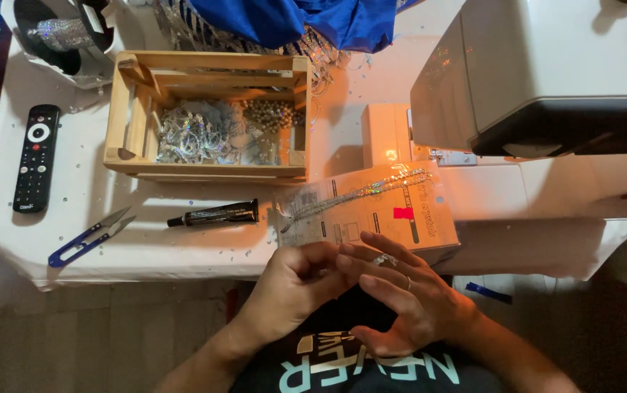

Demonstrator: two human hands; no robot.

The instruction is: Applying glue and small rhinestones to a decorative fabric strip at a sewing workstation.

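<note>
At the edge of a white-covered table [146,251], 2 bare hands meet over a dark shirt. The left hand [295,284] curls its fingertips together against the right hand [401,295], whose fingers spread flat and apart; a small sparkling stone [384,260] rests on them. Just beyond lies a glittering rhinestone strip [361,194] across a printed sheet [372,215]. A slatted wooden crate [208,116] holds silvery trim and pearly beads, with a black glue tube [215,214], blue thread snips [88,238] and a remote [36,158] nearby.

Head-worn view, straight down, close over table [182,255].
</note>
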